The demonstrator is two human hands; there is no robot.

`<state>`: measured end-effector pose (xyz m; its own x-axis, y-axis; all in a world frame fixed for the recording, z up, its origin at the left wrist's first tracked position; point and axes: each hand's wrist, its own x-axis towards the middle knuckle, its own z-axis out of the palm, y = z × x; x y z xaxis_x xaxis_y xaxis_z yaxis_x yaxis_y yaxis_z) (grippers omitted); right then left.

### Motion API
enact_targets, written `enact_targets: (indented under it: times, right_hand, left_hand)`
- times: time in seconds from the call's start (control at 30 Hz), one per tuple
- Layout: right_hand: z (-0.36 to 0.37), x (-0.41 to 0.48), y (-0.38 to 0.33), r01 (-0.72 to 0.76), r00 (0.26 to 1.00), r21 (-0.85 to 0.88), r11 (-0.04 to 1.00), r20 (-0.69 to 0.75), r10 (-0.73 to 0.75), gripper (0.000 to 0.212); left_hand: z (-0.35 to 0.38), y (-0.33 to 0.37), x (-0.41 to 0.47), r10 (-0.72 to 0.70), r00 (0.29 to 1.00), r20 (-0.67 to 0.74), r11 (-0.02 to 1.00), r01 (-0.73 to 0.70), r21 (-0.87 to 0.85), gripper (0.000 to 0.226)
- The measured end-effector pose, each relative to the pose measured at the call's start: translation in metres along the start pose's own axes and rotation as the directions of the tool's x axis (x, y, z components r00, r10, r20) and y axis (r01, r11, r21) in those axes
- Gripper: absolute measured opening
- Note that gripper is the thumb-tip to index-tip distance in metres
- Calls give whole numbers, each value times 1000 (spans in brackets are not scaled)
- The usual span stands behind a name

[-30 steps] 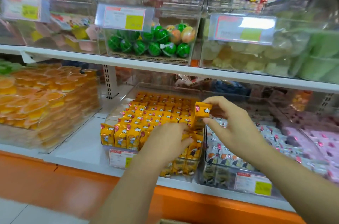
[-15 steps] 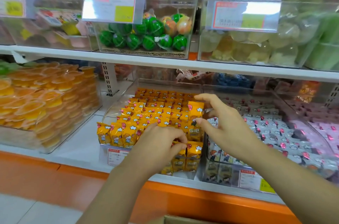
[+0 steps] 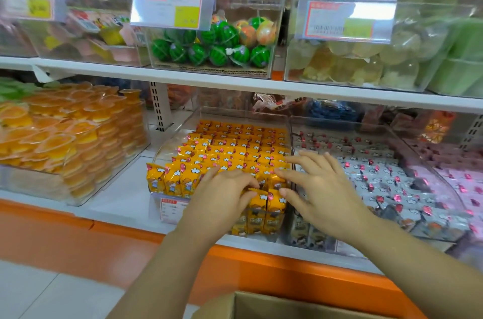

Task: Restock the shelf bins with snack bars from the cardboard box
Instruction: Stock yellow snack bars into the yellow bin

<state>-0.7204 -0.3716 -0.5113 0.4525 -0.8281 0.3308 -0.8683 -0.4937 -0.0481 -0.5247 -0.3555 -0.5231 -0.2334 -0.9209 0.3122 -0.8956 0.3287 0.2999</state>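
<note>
Right hand (image 3: 322,188) no longer pinches anything — fingers (image 3: 313,165) released and spread over the snack bars (image 3: 222,143), left hand (image 3: 222,197) likewise.

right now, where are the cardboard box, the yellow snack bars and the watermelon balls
cardboard box (image 3: 274,303), head view, flap near its top edge
yellow snack bars (image 3: 230,147), head view, middle row tops
watermelon balls (image 3: 218,55), head view, front ball's green skin

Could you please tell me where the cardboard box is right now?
In the head view, the cardboard box sits at the bottom edge, slightly right of centre, just below the orange shelf front.
</note>
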Motion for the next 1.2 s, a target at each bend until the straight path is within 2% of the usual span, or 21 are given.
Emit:
enact_targets:
  times: [0.17,0.27,0.33,0.43,0.5,0.6,0.73,0.83,0.93,1.03,1.1,1.2]
  right_hand:
    - [-2,-14,-5,-60,992,13,998,116,58,73]
    - [0,-38,-11,-39,997,114,993,69,32,69]
    - [-3,-57,-15,-34,999,217,976,-1,35,69]
    - [1,-93,-20,-34,994,422,906,-82,76,53]
    - [11,-122,-17,-69,987,578,813,-81,141,39]
    - [44,-169,-1,-209,963,684,699,20,268,30]
    - [90,-221,30,-449,888,641,623,238,394,29]
    - [122,-244,55,-587,809,555,589,387,442,34]
    - [153,-259,78,-711,694,419,565,552,462,36]
    - [181,-273,93,-778,556,303,550,740,378,35]
    - [196,-283,98,-767,437,204,608,860,263,36]
    - [212,-296,101,-726,184,75,684,979,89,48]
  left_hand:
    - [2,6,-14,3,992,-129,999,-8,-40,28]
    - [6,13,-34,15,962,-273,986,-60,-158,23]
    - [16,21,-48,16,956,-291,968,-88,-235,21]
    - [38,34,-69,-32,976,-217,928,-52,-370,19]
    - [59,41,-82,-94,981,-171,886,3,-465,18]
    - [97,53,-98,-185,981,-51,815,124,-565,16]
    - [149,67,-111,-165,971,172,835,230,-499,15]
    - [191,65,-121,-186,937,296,843,307,-442,16]
    - [230,59,-130,-193,881,433,861,364,-356,19]
    - [260,57,-137,-226,821,525,847,432,-310,21]
    - [279,58,-142,-239,789,566,831,467,-300,20]
    - [304,58,-150,-241,746,621,825,494,-275,20]
